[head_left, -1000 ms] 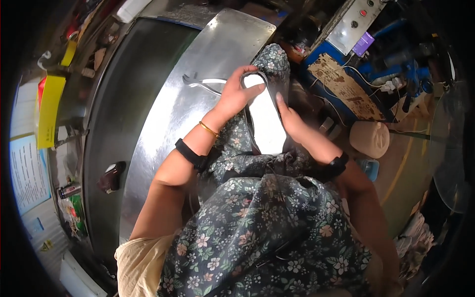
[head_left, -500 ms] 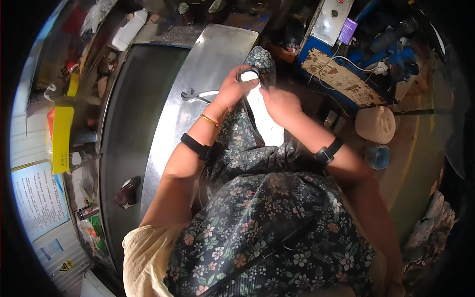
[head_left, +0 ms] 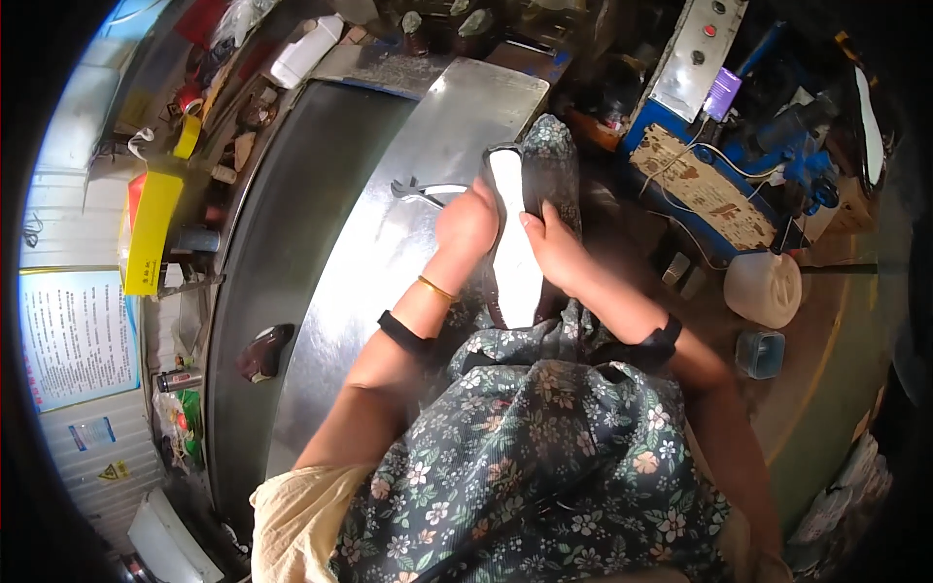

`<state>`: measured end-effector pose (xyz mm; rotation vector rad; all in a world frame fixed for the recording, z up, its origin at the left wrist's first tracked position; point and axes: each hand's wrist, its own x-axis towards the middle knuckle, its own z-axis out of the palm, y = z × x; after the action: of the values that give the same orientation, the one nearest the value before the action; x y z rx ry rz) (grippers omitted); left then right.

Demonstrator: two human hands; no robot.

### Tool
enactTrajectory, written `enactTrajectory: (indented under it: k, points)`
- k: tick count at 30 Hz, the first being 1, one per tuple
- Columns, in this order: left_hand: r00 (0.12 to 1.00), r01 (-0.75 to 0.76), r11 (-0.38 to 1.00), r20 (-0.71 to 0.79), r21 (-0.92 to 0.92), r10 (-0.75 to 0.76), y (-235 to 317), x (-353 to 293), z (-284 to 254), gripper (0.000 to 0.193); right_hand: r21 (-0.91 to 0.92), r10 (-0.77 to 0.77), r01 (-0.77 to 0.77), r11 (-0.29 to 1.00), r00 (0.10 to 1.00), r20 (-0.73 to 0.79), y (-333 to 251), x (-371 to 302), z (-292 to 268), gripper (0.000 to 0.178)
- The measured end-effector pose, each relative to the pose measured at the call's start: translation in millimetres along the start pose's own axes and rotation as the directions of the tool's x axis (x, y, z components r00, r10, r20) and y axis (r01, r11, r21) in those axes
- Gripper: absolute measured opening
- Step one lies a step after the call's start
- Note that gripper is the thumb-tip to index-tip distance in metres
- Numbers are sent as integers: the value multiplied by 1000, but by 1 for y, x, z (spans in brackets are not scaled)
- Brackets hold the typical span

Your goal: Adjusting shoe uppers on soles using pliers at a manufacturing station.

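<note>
A dark brown shoe (head_left: 518,257) with a white bottom facing up lies lengthwise over my lap, which a flowered dark apron (head_left: 525,457) covers. My left hand (head_left: 466,225) is closed against the shoe's left side, most of its fingers hidden. From the right, my right hand (head_left: 560,251) grips the other side, its thumb on the edge of the white bottom. Left of my left hand, metal pincers (head_left: 420,191) rest on a shiny metal tabletop (head_left: 340,277), their handles partly hidden behind that hand.
Beyond the tabletop runs a dark conveyor belt (head_left: 262,233) carrying another dark brown shoe (head_left: 264,352). A blue machine (head_left: 671,185) with a metal control panel (head_left: 698,58) stands at the far right. Below it are a whitish plastic jug (head_left: 763,290) and a bluish container (head_left: 759,354).
My left hand has come off the shoe's far end to its left side. The right hand has slid nearer along the shoe, which now sits straighter. The whole view has shifted.
</note>
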<state>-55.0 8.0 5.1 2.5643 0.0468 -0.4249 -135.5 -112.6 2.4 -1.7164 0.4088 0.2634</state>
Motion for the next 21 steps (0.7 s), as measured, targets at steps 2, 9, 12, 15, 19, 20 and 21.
enactTrajectory:
  k: [2,9,12,15,19,20,21]
  points:
    - [954,-251,740,30,624,298,0,5,-7,38,-267,2,-5,964,1000,-11,-5,4,10,73]
    - [822,-545,777,385,314,420,-21,9,-50,41,-131,-191,183,974,980,-51,8,11,25,70]
    - [918,-335,942,228,10,324,-37,-21,-30,44,-81,-160,154,985,984,-79,16,8,25,60]
    - [914,-366,895,-83,255,398,-46,-27,8,37,-188,-247,218,958,958,-148,23,5,28,56]
    - [882,-299,954,-375,19,284,-64,-20,38,37,-215,-420,389,896,900,-120,26,11,30,54]
    - [901,-275,945,-390,-176,189,-66,-17,41,40,-251,-384,344,905,914,-130,25,14,27,55]
    - [930,-234,951,-332,-203,158,-69,-13,40,40,-164,-344,328,930,936,-77,26,15,21,59]
